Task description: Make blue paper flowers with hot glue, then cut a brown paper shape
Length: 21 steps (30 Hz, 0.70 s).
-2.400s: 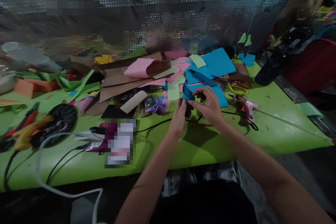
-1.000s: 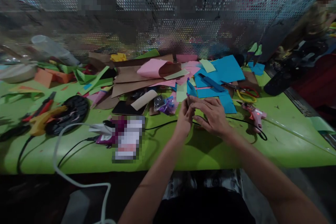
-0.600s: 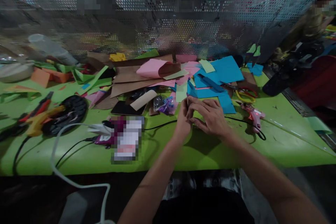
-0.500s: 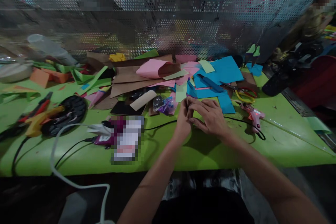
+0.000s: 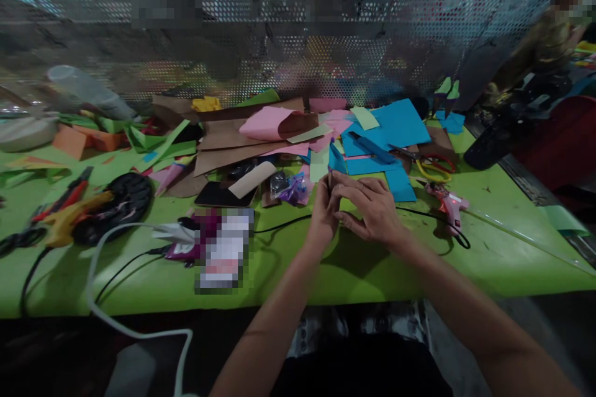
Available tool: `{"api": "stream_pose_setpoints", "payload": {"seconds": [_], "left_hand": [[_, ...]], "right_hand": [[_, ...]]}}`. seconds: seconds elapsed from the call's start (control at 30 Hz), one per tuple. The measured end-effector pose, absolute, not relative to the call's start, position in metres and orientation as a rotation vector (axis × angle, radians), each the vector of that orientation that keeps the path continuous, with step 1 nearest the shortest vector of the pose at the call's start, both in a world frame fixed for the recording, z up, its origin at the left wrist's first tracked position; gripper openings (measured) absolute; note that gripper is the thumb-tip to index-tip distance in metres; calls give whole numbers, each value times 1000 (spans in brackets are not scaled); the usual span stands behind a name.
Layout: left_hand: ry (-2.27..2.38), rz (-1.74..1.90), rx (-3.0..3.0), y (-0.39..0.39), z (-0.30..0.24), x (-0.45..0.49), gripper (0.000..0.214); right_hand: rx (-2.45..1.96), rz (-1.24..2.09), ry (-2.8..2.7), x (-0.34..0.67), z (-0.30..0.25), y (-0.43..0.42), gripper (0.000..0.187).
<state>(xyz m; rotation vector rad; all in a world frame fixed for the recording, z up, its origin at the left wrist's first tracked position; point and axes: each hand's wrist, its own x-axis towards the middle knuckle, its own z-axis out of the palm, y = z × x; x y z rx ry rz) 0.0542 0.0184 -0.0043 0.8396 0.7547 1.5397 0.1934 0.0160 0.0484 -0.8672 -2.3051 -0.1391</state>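
Note:
My left hand [image 5: 323, 211] is closed and upright near the middle of the table, its fingertips pinched on a small dark piece that is mostly hidden. My right hand [image 5: 371, 209] meets it from the right, with thumb and fingers curled in so the tips press at the same spot. Just beyond the fingertips lie a folded blue paper piece [image 5: 337, 159] and a pale green paper strip [image 5: 319, 164]. A small clear bag with purple bits [image 5: 294, 188] is left of my left hand. To the right of my right hand rests a pink glue gun [image 5: 451, 206].
Blue paper sheets [image 5: 400, 127], brown paper [image 5: 223, 133] and pink paper [image 5: 270, 122] pile along the mesh screen. Yellow-handled scissors [image 5: 435, 167] lie at right. At left are a yellow glue gun [image 5: 65, 220], a power strip [image 5: 184, 251] with cables, and a phone [image 5: 226, 254].
Both hands stay together in almost the same place, with only a slight shift of the fingers. The purple tip above the left fingertips shows less now. The view has moved slightly.

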Motion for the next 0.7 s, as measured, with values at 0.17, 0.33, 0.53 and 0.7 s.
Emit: {"api": "stream_pose_setpoints", "payload": {"seconds": [0.17,0.33,0.53,0.7], "left_hand": [[796,1529,898,22,-7,51,53],[882,1490,882,20,-3,48,51],[988,1457,853,19,4,44,51],[982,1456,823,18,19,46,45]], "right_hand": [[-897,-113,-2317,194,48,17,27],[-853,-114,-2312,194,49,18,29],[-828,-98,-2297,195,48,18,27],[-856,-101,-2277,195,48,19,27]]}}
